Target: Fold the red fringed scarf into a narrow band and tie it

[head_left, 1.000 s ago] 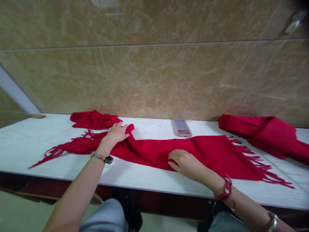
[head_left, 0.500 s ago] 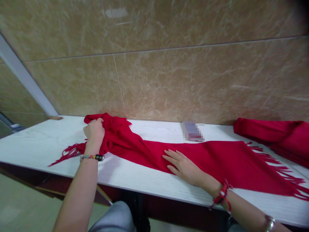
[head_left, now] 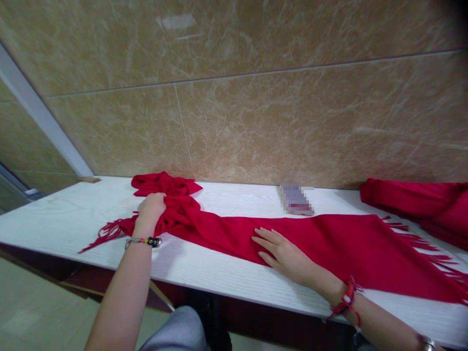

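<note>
Red scarf: I see it stretched along the white table, bunched towards the left, flat towards the right, fringe at both ends.
Left hand: closed on the bunched cloth; it has come down nearer me than half a second ago, uncovering the crumpled red cloth behind.
Right hand: fingers spread, palm down on the scarf's middle, much as before, well apart from the left.
Phone: behind the scarf, untouched.
Upshot: I judge the middle pinned, the slack gathered leftward.
</note>
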### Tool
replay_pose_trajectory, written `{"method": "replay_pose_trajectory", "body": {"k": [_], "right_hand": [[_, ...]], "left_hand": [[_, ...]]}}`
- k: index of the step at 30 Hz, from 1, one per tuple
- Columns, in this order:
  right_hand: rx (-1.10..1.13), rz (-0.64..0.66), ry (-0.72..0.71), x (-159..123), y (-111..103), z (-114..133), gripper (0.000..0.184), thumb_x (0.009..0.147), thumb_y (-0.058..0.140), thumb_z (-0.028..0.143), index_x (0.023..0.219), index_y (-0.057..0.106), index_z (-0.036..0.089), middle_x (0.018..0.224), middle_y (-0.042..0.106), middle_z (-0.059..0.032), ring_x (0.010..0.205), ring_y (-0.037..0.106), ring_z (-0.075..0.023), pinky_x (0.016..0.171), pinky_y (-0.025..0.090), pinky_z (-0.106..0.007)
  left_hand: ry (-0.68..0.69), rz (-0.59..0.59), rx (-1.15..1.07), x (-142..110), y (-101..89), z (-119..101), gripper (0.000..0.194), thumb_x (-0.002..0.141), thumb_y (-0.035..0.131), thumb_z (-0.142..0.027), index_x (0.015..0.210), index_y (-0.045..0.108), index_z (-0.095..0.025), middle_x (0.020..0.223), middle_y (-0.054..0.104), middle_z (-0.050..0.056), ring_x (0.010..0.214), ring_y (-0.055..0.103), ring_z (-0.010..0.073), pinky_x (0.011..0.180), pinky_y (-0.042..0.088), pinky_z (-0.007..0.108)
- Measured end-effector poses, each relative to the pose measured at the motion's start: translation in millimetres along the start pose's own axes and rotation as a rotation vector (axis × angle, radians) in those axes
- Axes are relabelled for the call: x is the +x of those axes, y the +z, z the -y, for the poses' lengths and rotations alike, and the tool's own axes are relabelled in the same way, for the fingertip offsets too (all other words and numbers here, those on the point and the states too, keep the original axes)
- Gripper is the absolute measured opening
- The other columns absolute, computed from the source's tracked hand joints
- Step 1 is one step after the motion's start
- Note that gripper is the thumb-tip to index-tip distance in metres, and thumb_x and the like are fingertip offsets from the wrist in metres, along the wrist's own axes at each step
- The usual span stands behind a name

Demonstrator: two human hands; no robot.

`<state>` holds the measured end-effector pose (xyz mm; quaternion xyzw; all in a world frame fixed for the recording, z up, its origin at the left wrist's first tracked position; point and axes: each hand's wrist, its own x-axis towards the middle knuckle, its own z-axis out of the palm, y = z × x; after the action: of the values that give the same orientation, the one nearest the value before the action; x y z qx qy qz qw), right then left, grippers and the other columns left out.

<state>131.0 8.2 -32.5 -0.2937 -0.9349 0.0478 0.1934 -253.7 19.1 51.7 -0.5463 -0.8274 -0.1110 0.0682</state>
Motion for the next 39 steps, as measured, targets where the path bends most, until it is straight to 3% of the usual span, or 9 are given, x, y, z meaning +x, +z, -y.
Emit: {"method": "replay_pose_trajectory", "body": {"k": [5, 11, 15, 18, 20, 26, 31, 36, 39], "right_hand": [[-0.016, 0.024, -0.002, 0.5, -1.4, 0.5, 0.038, 0.087, 0.045, 0.023, 0.123, 0.053, 0.016, 0.132, 0.047, -0.0117, 0.124, 0.038, -0.0247, 0.103, 0.032, -0.046], [-0.019, 0.025, 0.003, 0.4, -1.0, 0.1, 0.038, 0.087, 0.044, 0.024, 0.123, 0.052, 0.017, 0.132, 0.047, -0.0112, 0.124, 0.038, -0.0246, 0.103, 0.031, -0.047], [-0.013, 0.019, 0.008, 1.6, -1.9, 1.0, 0.037, 0.086, 0.045, 0.023, 0.122, 0.053, 0.018, 0.131, 0.047, -0.0108, 0.125, 0.038, -0.0242, 0.104, 0.03, -0.047], [0.0, -0.005, 0.017, 2.4, -2.9, 1.5, 0.037, 0.085, 0.047, 0.022, 0.121, 0.055, 0.017, 0.13, 0.049, -0.0117, 0.124, 0.038, -0.0243, 0.104, 0.029, -0.047], [0.01, -0.017, 0.025, 2.0, -3.1, 1.9, 0.036, 0.085, 0.047, 0.021, 0.12, 0.055, 0.016, 0.13, 0.049, -0.0125, 0.124, 0.039, -0.0245, 0.104, 0.03, -0.047], [0.068, -0.061, 0.038, 1.8, -1.9, 1.3, 0.035, 0.085, 0.045, 0.021, 0.117, 0.057, 0.015, 0.128, 0.05, -0.013, 0.123, 0.04, -0.0241, 0.102, 0.034, -0.045], [0.059, -0.18, 0.181, 18.0, -9.0, -15.6, 0.035, 0.085, 0.042, 0.019, 0.116, 0.056, 0.012, 0.124, 0.053, -0.0143, 0.117, 0.046, -0.023, 0.1, 0.037, -0.041], [-0.056, -0.134, 0.338, 30.6, -13.5, -39.9, 0.034, 0.085, 0.038, 0.013, 0.114, 0.055, 0.006, 0.117, 0.057, -0.018, 0.113, 0.049, -0.0236, 0.098, 0.036, -0.04], [-0.119, -0.034, 0.34, 28.9, -11.1, -42.4, 0.034, 0.085, 0.037, 0.009, 0.114, 0.054, 0.007, 0.112, 0.059, -0.0159, 0.108, 0.051, -0.0226, 0.098, 0.033, -0.04]], "left_hand": [[-0.186, -0.377, 0.121, -14.0, -11.9, 23.2, 0.044, 0.083, 0.032, -0.008, 0.121, 0.052, -0.018, 0.121, 0.051, 0.017, 0.113, 0.044, 0.0351, 0.09, 0.033, 0.054], [0.114, 0.094, 0.163, -15.8, -8.7, 3.4, 0.053, 0.076, 0.038, -0.001, 0.117, 0.056, -0.027, 0.139, 0.037, 0.007, 0.128, 0.029, 0.0299, 0.099, 0.026, 0.053], [0.435, 0.125, 0.128, -29.6, -18.4, -47.2, 0.052, 0.074, 0.04, -0.002, 0.119, 0.054, -0.024, 0.136, 0.041, 0.004, 0.126, 0.033, 0.023, 0.104, 0.024, 0.041], [0.796, 0.384, -0.024, -46.3, -14.3, -87.0, 0.037, 0.078, 0.05, -0.018, 0.115, 0.057, -0.02, 0.122, 0.054, 0.005, 0.112, 0.047, 0.0166, 0.099, 0.032, 0.025], [0.877, 0.479, -0.032, -54.5, -7.2, -103.1, 0.04, 0.074, 0.058, -0.023, 0.113, 0.057, -0.019, 0.118, 0.055, 0.006, 0.107, 0.051, 0.0172, 0.094, 0.036, 0.023], [0.802, 0.419, 0.043, -51.2, -8.3, -106.5, 0.022, 0.078, 0.046, -0.012, 0.086, 0.066, -0.019, 0.089, 0.065, 0.004, 0.082, 0.058, 0.0158, 0.075, 0.043, 0.023], [0.84, 0.253, -0.088, -37.1, 7.8, -119.9, 0.026, 0.085, 0.043, -0.022, 0.1, 0.062, -0.014, 0.106, 0.062, 0.009, 0.099, 0.054, 0.0181, 0.089, 0.037, 0.026], [0.841, 0.421, -0.086, -30.4, 26.3, -135.4, 0.024, 0.078, 0.049, -0.016, 0.098, 0.063, -0.015, 0.088, 0.066, 0.005, 0.08, 0.059, 0.0156, 0.074, 0.042, 0.022], [0.891, 0.358, -0.093, -33.0, 14.8, -136.3, 0.018, 0.074, 0.049, -0.011, 0.083, 0.064, -0.014, 0.088, 0.063, 0.005, 0.083, 0.057, 0.0161, 0.075, 0.042, 0.022]]}}
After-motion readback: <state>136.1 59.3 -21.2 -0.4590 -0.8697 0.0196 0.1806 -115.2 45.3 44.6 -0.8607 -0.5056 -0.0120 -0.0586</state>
